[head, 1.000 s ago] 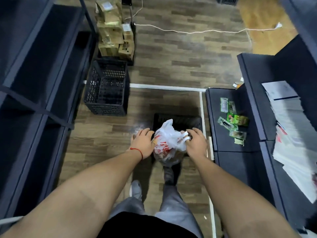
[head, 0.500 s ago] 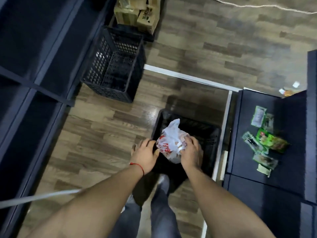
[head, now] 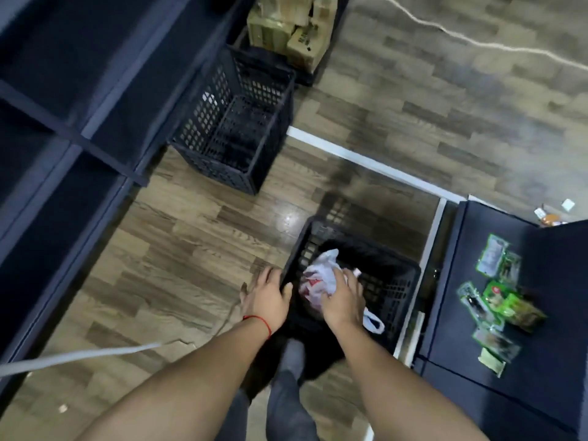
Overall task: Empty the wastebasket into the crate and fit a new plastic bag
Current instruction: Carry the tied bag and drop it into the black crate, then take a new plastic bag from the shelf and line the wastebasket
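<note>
A white plastic bag with red print [head: 318,278] sits inside the near black latticed crate [head: 391,281], at its left end, just in front of my feet. My right hand [head: 343,300] is closed on the bag's top, and one bag handle loop [head: 374,323] hangs below my wrist. My left hand [head: 267,300], with a red string on the wrist, is at the crate's left wall, fingers outside and thumb hooked over the rim. A second black latticed crate [head: 235,122] stands empty farther off to the left. What lies under the bag is hidden.
Dark shelving [head: 63,90] runs along the left. A dark counter [head: 477,361] on the right carries several green snack packets [head: 496,297]. Cardboard boxes [head: 286,27] are stacked behind the far crate. A white cable [head: 477,43] and white floor tape [head: 366,160] cross the wooden floor.
The bag has gone down from above the near crate into it. My left hand has left the bag and moved to the crate's rim. The view has tilted down and closer.
</note>
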`<control>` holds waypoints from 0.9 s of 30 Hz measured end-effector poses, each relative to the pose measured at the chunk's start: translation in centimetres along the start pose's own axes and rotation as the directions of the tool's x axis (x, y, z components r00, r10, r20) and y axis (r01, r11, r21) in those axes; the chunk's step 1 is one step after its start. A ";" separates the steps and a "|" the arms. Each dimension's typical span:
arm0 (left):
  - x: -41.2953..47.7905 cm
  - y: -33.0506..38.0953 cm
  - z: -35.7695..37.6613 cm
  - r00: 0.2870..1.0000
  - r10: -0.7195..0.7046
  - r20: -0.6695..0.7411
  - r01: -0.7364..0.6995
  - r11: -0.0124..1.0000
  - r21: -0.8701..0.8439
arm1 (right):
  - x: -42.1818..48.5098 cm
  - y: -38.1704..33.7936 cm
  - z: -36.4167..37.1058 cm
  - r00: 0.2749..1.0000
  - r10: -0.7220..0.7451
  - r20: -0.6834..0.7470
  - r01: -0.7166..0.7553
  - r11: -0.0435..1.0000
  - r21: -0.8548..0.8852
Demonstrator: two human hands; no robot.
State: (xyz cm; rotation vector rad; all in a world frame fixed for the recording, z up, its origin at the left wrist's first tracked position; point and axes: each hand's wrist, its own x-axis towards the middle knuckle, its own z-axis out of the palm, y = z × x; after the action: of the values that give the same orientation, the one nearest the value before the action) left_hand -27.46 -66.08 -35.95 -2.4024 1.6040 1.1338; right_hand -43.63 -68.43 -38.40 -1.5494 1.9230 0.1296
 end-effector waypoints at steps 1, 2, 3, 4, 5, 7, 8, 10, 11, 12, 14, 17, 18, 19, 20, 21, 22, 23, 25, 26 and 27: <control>-0.7 0.0 -1.0 0.999 -0.036 -0.016 0.035 0.999 -0.034 | -0.6 -1.5 -1.0 1.000 -0.028 0.003 0.028 0.999 -0.018; -1.8 -0.2 -2.6 0.996 -0.076 -0.042 0.073 0.995 -0.073 | -1.4 -3.6 -2.4 0.998 -0.067 0.011 0.067 0.997 -0.036; -2.7 -0.6 -4.1 0.991 -0.118 -0.062 0.111 0.987 -0.113 | -2.4 -5.7 -3.6 0.994 -0.110 0.029 0.111 0.992 -0.054; -3.8 -1.2 -5.8 0.982 -0.170 -0.080 0.156 0.976 -0.155 | -3.6 -7.9 -4.8 0.986 -0.157 0.053 0.161 0.983 -0.084; -4.7 -1.9 -7.5 0.969 -0.227 -0.096 0.206 0.959 -0.196 | -4.6 -10.0 -5.7 0.975 -0.210 0.071 0.217 0.970 -0.112; -6.8 -3.7 -10.7 0.938 -0.327 -0.117 0.290 0.922 -0.255 | -6.9 -14.0 -7.0 0.945 -0.314 0.096 0.326 0.931 -0.163; -8.2 -5.3 -12.2 0.919 -0.371 -0.130 0.324 0.902 -0.286 | -8.3 -16.2 -7.4 0.923 -0.370 0.108 0.384 0.905 -0.182; -11.4 -8.8 -15.1 0.872 -0.458 -0.172 0.379 0.856 -0.352 | -11.1 -20.5 -7.6 0.872 -0.470 0.139 0.489 0.852 -0.188; -12.7 -10.4 -16.2 0.849 -0.494 -0.185 0.402 0.833 -0.380 | -12.3 -22.3 -7.6 0.850 -0.504 0.152 0.525 0.832 -0.179; -14.6 -12.4 -17.4 0.817 -0.541 -0.202 0.426 0.800 -0.422 | -13.9 -24.5 -7.3 0.820 -0.545 0.173 0.571 0.802 -0.178; -18.7 -16.5 -19.2 0.744 -0.627 -0.232 0.455 0.729 -0.511 | -17.4 -28.7 -6.0 0.755 -0.620 0.215 0.655 0.732 -0.189; -24.5 -22.9 -20.9 0.622 -0.737 -0.263 0.481 0.625 -0.614 | -23.6 -34.5 -3.5 0.660 -0.708 0.252 0.751 0.631 -0.194; -26.6 -25.0 -21.1 0.579 -0.775 -0.252 0.498 0.582 -0.643 | -26.0 -36.2 -2.4 0.623 -0.731 0.280 0.782 0.595 -0.188; -28.5 -27.0 -21.1 0.534 -0.811 -0.239 0.511 0.534 -0.674 | -28.3 -37.7 -1.3 0.580 -0.752 0.312 0.814 0.552 -0.182; -30.4 -28.9 -21.1 0.486 -0.843 -0.229 0.517 0.489 -0.703 | -30.5 -39.1 -0.1 0.531 -0.773 0.348 0.846 0.505 -0.170; -31.9 -30.4 -21.1 0.442 -0.868 -0.224 0.521 0.452 -0.724 | -32.2 -40.2 0.9 0.485 -0.787 0.380 0.873 0.463 -0.156; -33.8 -32.1 -21.0 0.389 -0.893 -0.227 0.520 0.416 -0.746 | -34.3 -41.4 2.2 0.432 -0.800 0.417 0.899 0.416 -0.134; -35.8 -33.6 -20.8 0.339 -0.913 -0.228 0.516 0.383 -0.766 | -36.4 -42.5 3.5 0.384 -0.803 0.455 0.919 0.378 -0.108; -39.6 -36.7 -20.1 0.263 -0.941 -0.215 0.507 0.324 -0.799 | -40.5 -44.5 6.4 0.304 -0.796 0.523 0.948 0.306 -0.085; -41.1 -38.0 -19.7 0.243 -0.948 -0.206 0.508 0.305 -0.806 | -42.3 -45.3 7.5 0.269 -0.790 0.550 0.960 0.268 -0.084; -42.9 -39.5 -19.1 0.216 -0.957 -0.196 0.510 0.282 -0.813 | -44.5 -46.2 9.0 0.227 -0.786 0.576 0.972 0.219 -0.084</control>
State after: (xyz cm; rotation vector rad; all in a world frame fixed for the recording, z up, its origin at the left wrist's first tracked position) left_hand 6.58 -21.81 -10.59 -3.5273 -0.4931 0.4926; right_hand 5.58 -40.71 -6.76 -2.4845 0.3337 0.3514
